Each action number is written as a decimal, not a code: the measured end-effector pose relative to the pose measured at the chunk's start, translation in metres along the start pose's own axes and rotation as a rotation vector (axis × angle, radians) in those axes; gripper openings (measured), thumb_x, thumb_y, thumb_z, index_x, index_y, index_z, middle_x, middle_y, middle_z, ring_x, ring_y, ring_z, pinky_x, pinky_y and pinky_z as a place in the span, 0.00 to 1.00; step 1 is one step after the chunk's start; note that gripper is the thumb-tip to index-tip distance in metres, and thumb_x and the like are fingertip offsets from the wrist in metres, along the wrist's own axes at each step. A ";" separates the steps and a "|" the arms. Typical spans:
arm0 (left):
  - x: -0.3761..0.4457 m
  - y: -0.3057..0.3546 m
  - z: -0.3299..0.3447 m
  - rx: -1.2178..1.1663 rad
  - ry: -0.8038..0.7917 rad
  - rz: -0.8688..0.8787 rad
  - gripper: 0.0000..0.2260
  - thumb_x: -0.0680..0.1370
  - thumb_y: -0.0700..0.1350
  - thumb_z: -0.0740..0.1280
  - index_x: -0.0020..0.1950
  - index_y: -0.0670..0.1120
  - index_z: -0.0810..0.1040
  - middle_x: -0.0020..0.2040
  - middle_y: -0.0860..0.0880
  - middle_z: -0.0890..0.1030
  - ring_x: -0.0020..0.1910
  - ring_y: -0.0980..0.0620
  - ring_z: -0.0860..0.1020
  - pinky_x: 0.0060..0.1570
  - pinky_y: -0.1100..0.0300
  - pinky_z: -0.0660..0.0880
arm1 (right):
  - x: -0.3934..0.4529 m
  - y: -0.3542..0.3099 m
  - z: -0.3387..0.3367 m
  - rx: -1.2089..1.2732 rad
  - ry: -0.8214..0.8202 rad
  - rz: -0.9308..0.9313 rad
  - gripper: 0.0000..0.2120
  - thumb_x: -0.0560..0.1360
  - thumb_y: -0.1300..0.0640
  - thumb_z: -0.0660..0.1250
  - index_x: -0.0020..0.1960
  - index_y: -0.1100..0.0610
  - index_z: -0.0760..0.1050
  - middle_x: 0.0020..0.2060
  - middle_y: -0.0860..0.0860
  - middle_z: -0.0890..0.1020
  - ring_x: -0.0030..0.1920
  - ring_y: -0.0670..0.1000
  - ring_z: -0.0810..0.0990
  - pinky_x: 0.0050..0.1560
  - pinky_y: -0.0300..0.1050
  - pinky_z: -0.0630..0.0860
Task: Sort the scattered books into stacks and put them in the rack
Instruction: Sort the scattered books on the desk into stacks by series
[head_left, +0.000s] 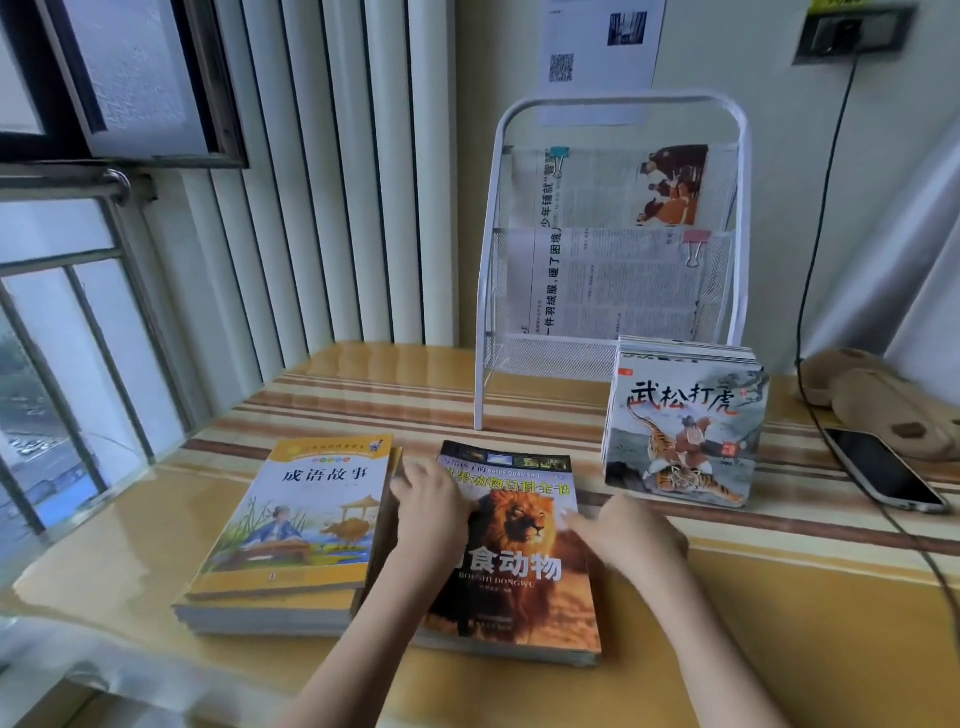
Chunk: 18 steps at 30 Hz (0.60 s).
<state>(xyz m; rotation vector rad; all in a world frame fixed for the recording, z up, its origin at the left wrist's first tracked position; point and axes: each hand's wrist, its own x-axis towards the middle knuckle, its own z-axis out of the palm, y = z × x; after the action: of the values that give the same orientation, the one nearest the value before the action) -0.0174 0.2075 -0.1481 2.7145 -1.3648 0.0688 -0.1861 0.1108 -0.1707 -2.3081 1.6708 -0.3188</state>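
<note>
Books lie in three stacks on the table (753, 597) before the white rack (613, 234); the lion book (519, 587) tops the middle one, the left hand (431, 512) flat on its cover, fingers straight, the right hand (631, 535) beside, fingers straight on the cover too

- Both forearms come up from the bottom edge, bare, and angle toward each other
- The left hand (431, 512) lies palm down, wrist fairly straight, fingers (415, 480) spread slightly and pointing away from the body; they look extended rather than curled
- The right hand (631, 530) sits just right of the left one, well apart from it, back of the hand up
- Its fingers (582, 522) reach leftward toward the left hand, blurred, loosely extended; whether they pinch anything cannot be told
- The right wrist bends inward
</note>
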 end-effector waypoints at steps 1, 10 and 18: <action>-0.001 0.006 -0.005 0.041 0.095 0.084 0.17 0.80 0.40 0.56 0.68 0.36 0.61 0.64 0.39 0.66 0.64 0.39 0.65 0.66 0.50 0.60 | 0.005 0.005 -0.007 0.030 0.034 -0.005 0.27 0.73 0.31 0.56 0.28 0.53 0.62 0.23 0.47 0.67 0.25 0.50 0.68 0.29 0.39 0.63; 0.060 0.113 -0.020 -0.799 -0.004 0.403 0.40 0.70 0.57 0.72 0.74 0.41 0.58 0.72 0.43 0.63 0.71 0.45 0.60 0.70 0.52 0.58 | 0.048 0.079 -0.054 0.449 0.790 0.093 0.26 0.68 0.48 0.73 0.57 0.61 0.68 0.56 0.59 0.73 0.58 0.60 0.70 0.50 0.50 0.70; 0.112 0.189 -0.001 -1.456 -0.331 0.295 0.28 0.69 0.42 0.76 0.60 0.42 0.61 0.53 0.46 0.73 0.49 0.54 0.78 0.49 0.59 0.79 | 0.108 0.130 -0.057 1.162 0.150 0.195 0.25 0.71 0.44 0.69 0.64 0.50 0.67 0.53 0.43 0.77 0.51 0.45 0.74 0.51 0.38 0.68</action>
<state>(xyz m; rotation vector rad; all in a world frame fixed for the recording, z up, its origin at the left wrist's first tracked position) -0.1024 0.0066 -0.1241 1.3119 -1.1020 -0.9599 -0.2878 -0.0353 -0.1602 -1.2600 1.2015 -1.0818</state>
